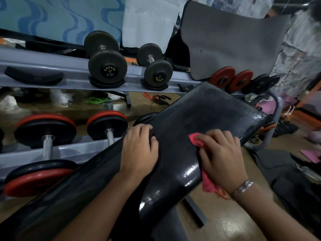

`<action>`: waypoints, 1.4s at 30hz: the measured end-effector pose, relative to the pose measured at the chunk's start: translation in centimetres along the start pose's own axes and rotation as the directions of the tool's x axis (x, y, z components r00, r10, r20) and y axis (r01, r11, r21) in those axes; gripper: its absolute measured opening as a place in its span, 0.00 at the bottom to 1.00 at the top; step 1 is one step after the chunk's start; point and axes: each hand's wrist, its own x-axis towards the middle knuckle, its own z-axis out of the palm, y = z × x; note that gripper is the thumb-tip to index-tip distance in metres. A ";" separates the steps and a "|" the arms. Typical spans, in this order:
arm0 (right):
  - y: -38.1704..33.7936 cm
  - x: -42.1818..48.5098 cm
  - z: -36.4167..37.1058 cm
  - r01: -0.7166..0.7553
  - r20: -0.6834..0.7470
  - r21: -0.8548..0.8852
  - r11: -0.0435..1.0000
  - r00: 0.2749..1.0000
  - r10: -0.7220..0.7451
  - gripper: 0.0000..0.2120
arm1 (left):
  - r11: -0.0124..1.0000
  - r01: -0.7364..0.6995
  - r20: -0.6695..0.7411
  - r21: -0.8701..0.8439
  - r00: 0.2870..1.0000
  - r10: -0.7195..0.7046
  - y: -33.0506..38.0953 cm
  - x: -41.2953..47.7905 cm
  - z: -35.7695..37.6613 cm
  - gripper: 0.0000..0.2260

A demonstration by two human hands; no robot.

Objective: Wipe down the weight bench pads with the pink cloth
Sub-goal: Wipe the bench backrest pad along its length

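Head view. Gym floor, tan and shiny. Beyond your left hand stands a grey two-tier steel dumbbell rack (69, 79) with black and red-rimmed dumbbells. Beyond your right hand hangs a grey rubber mat (234, 40).

The black glossy vinyl bench pad (199, 110) lies directly under both hands. Its long axis runs diagonally, from close to your body on the left up and away to the right. A second long black pad (78, 185) continues the same line under your left forearm, back towards you.

Left hand (140, 148): palm down on the bench pad's left side, fingers curled over its edge, bracing. It holds nothing else.

Right hand (222, 153): fingers bent down over the crumpled pink cloth (196, 139), pressing it flat to the pad near the right edge. One corner of the cloth shows ahead of the thumb. A frayed tail hangs off the pad edge below the wrist, beside the silver metal wristband (243, 187).

Judgement: a wiping stroke is in hand on the near part of the pad. The far half lies up and to the right of the cloth hand, with droplets showing at the far right corner (251, 115). Your right hand is the nearer one to that stretch, so the next strokes likely run away from you along the long axis while the left hand steadies the bench.
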 end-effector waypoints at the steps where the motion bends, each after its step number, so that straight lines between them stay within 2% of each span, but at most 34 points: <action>1: -0.6 -0.3 0.2 0.022 -0.001 0.018 1.000 1.000 -0.022 0.14 | 1.000 -0.008 0.006 -0.008 1.000 0.008 0.6 0.5 0.3 0.15; 4: -1.3 -2.0 0.0 0.228 0.072 0.080 0.970 0.970 -0.233 0.13 | 1.000 -0.024 0.026 -0.007 0.999 0.024 1.4 1.6 1.1 0.14; 5: -0.7 -2.0 -0.3 0.255 0.088 0.066 0.965 0.962 -0.260 0.13 | 1.000 -0.018 0.038 -0.009 0.999 0.018 1.4 1.7 1.4 0.14; 6: 0.1 -1.6 -0.6 0.243 0.090 0.037 0.969 0.965 -0.245 0.13 | 1.000 -0.008 0.047 -0.013 0.999 0.009 1.3 1.7 1.7 0.14; 10: 1.1 0.0 -0.2 0.015 -0.028 -0.014 1.000 0.999 -0.015 0.13 | 0.999 -0.003 0.023 -0.032 1.000 0.004 0.9 1.1 2.4 0.13; 12: 0.4 -0.9 0.2 0.059 -0.025 0.039 0.998 0.998 -0.058 0.14 | 0.999 0.000 0.011 -0.040 1.000 0.000 0.9 0.8 2.6 0.12; 14: 0.2 -1.9 -0.1 0.182 0.029 0.083 0.980 0.982 -0.185 0.14 | 0.999 0.004 0.004 -0.040 1.000 -0.003 0.9 0.7 2.6 0.12; 16: 1.3 -1.4 -0.6 0.214 0.051 0.046 0.976 0.975 -0.217 0.15 | 1.000 -0.003 0.004 -0.031 1.000 0.003 0.9 0.7 2.7 0.13; 20: 2.6 1.5 -0.2 -0.042 -0.041 -0.020 0.999 0.998 0.042 0.14 | 1.000 0.020 0.005 -0.019 1.000 -0.020 0.6 0.8 2.9 0.13; 21: 1.9 1.6 0.1 -0.066 -0.061 -0.013 0.998 0.996 0.065 0.14 | 1.000 0.024 0.006 -0.019 1.000 -0.024 0.7 0.8 2.9 0.13; 23: 0.3 0.9 0.6 0.000 -0.034 0.022 1.000 0.999 0.001 0.14 | 1.000 0.020 0.004 -0.015 1.000 -0.020 0.7 0.7 2.9 0.13; 25: -0.6 0.0 0.5 0.146 0.039 0.063 0.987 0.988 -0.148 0.14 | 1.000 0.013 -0.004 -0.007 1.000 -0.013 0.6 0.7 2.9 0.13; 27: 0.1 0.5 0.1 0.210 0.070 0.034 0.977 0.975 -0.212 0.14 | 1.000 0.016 -0.004 -0.003 1.000 -0.016 0.5 0.8 2.9 0.13; 31: 1.0 3.0 0.4 -0.010 0.023 -0.044 0.999 1.000 0.011 0.15 | 1.000 0.019 -0.003 -0.001 1.000 -0.019 0.6 0.8 2.9 0.13; 32: 0.4 3.0 0.6 -0.013 0.019 -0.046 0.999 1.000 0.014 0.15 | 1.000 0.017 0.000 0.000 1.000 -0.017 0.6 0.8 2.9 0.13; 35: -1.5 2.0 1.1 0.156 0.102 0.004 0.988 0.983 -0.155 0.15 | 1.000 0.018 -0.003 -0.004 1.000 -0.018 0.6 0.7 2.9 0.13; 37: -1.1 2.5 0.9 0.205 0.137 -0.007 0.979 0.970 -0.202 0.14 | 1.000 0.019 -0.007 -0.006 1.000 -0.019 0.5 0.8 2.9 0.13; 41: -0.9 5.1 1.5 0.014 0.106 -0.082 0.997 0.994 -0.005 0.14 | 1.000 0.021 -0.003 -0.008 1.000 -0.021 0.5 0.8 3.0 0.13; 42: -1.4 5.1 1.8 0.020 0.110 -0.094 0.995 0.994 -0.009 0.13 | 1.000 0.019 -0.001 -0.009 1.000 -0.019 0.5 0.7 2.9 0.13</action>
